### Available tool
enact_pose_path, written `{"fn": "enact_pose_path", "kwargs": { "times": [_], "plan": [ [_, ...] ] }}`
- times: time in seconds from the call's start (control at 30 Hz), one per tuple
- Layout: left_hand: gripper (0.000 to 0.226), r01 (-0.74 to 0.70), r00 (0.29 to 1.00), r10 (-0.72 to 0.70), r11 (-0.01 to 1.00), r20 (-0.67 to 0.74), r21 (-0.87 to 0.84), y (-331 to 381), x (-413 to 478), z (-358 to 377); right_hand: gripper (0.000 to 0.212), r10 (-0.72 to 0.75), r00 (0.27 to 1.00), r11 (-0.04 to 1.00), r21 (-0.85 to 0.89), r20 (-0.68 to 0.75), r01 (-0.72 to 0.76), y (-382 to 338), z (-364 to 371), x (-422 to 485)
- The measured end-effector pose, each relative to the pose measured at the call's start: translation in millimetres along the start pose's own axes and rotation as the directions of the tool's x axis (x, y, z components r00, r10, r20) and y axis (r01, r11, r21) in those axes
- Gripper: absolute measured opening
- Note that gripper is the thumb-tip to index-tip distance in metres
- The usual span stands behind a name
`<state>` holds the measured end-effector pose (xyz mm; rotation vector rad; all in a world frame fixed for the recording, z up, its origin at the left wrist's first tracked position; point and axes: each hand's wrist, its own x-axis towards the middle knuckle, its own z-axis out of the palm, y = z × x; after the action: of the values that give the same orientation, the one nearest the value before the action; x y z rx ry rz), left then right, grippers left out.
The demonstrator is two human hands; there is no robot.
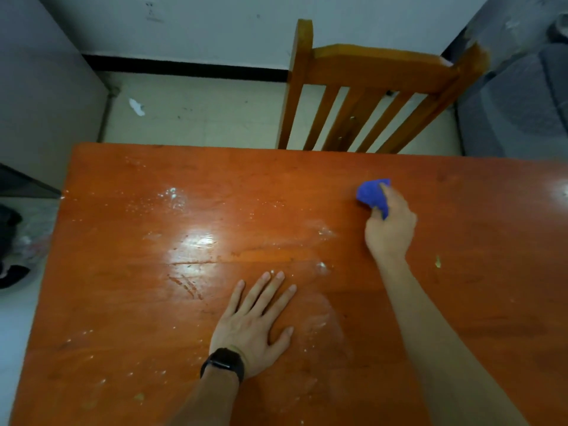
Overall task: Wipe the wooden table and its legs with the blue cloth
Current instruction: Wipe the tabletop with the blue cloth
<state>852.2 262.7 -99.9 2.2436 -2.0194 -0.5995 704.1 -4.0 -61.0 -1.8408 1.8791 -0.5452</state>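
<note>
Two hands on the wooden table point(147, 302), right hand point(390, 230) curled round the blue cloth point(371, 195), left hand point(253, 329) flat with straight fingers, white specks point(172, 194) scattered, chair point(368, 73) behind.

No legible text, label, brand, number or sign in the head view.
Black watch point(223, 362) on the left wrist: face dark, nothing readable.
Faint grey mark point(151, 12) high on the wall point(230, 29): blurred, possibly print or a scuff, no character resolved.
Surface point(123, 302): white smears only, no lettering.
</note>
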Motion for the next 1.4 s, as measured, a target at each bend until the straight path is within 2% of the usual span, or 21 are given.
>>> {"fn": "enact_pose_path", "kwargs": {
  "times": [0.07,0.1,0.17,0.3,0.37,0.5,0.57,0.63,0.67,0.7,0.83,0.9,1.0,1.07,1.13,1.17,1.23,1.3,1.33,1.37,1.4],
  "plan": [
    [0.073,-0.003,1.000,0.003,1.000,0.014,0.007,0,0,0,0.052,0.127,0.987,0.981,-0.137,-0.100,-0.140,12,-5,6],
    [0.073,-0.001,1.000,0.001,1.000,0.021,0.009,0,0,0,0.052,0.142,0.984,0.972,-0.174,-0.107,-0.160,15,-2,0],
    [0.073,0.000,1.000,-0.001,1.000,0.028,0.006,0,0,-1,0.052,0.077,0.995,0.979,-0.183,-0.058,-0.087,11,7,-21],
    [0.074,-0.004,0.998,0.004,1.000,0.066,-0.002,2,-1,-4,0.056,-0.095,0.980,0.991,-0.075,0.176,0.110,-3,24,-66],
    [0.074,-0.005,0.996,0.006,1.000,0.089,-0.009,3,-1,-7,0.057,-0.115,0.976,0.990,-0.065,0.187,0.129,-5,24,-78],
    [0.072,-0.013,0.987,0.015,1.000,0.159,-0.015,3,-4,-14,0.055,-0.016,0.978,0.991,-0.126,0.209,0.043,-23,16,-78],
    [0.066,-0.037,0.987,0.039,0.999,0.154,-0.015,-2,3,-29,0.049,0.021,0.954,1.000,0.015,0.299,-0.026,-36,5,-70],
    [0.059,-0.067,0.994,0.066,0.998,0.088,0.004,-11,21,-51,0.046,0.083,0.874,0.943,0.247,0.479,-0.225,-43,-13,-57],
    [0.059,-0.034,0.999,0.033,0.999,0.036,0.007,-18,32,-62,0.045,0.072,0.837,0.908,0.311,0.542,-0.280,-47,-22,-52],
    [0.061,0.037,0.999,-0.037,0.999,-0.007,-0.008,-25,43,-74,0.044,0.046,0.834,0.903,0.335,0.549,-0.271,-50,-29,-46],
    [0.080,0.281,0.959,-0.282,0.957,-0.011,-0.066,-46,97,-102,0.035,0.020,0.975,0.974,0.216,0.223,-0.069,-41,-35,8],
    [0.085,0.344,0.939,-0.344,0.937,0.017,-0.059,-57,120,-106,0.036,0.029,0.993,0.990,0.136,0.117,-0.045,-34,-29,46],
    [0.086,0.391,0.919,-0.391,0.920,0.048,0.004,-74,139,-100,0.049,0.059,0.995,0.998,-0.027,0.077,-0.057,-24,-9,88],
    [0.084,0.413,0.907,-0.414,0.910,0.076,0.034,-79,143,-90,0.055,0.067,0.997,0.989,-0.137,0.037,-0.062,-26,6,89],
    [0.083,0.433,0.898,-0.434,0.901,0.069,0.033,-80,144,-82,0.058,0.057,0.998,0.986,-0.157,-0.009,-0.058,-38,18,76],
    [0.083,0.442,0.895,-0.443,0.896,0.059,0.028,-79,145,-79,0.060,0.026,1.000,0.988,-0.150,0.013,-0.024,-43,27,65],
    [0.083,0.450,0.891,-0.451,0.893,0.051,0.027,-78,147,-78,0.063,-0.108,0.983,0.981,-0.147,0.147,0.130,-57,44,33],
    [0.084,0.452,0.890,-0.453,0.891,0.050,0.035,-78,148,-78,0.060,-0.242,0.917,0.961,-0.053,0.317,0.272,-63,57,12],
    [0.084,0.457,0.887,-0.458,0.889,0.051,0.036,-79,148,-78,0.057,-0.265,0.881,0.963,0.056,0.391,0.265,-64,59,9],
    [0.084,0.461,0.885,-0.462,0.887,0.055,0.037,-79,149,-78,0.054,-0.254,0.859,0.965,0.178,0.444,0.194,-65,58,11],
    [0.084,0.462,0.884,-0.463,0.886,0.060,0.039,-78,149,-77,0.051,-0.238,0.864,0.960,0.241,0.443,0.141,-62,57,18]
  ]
}}
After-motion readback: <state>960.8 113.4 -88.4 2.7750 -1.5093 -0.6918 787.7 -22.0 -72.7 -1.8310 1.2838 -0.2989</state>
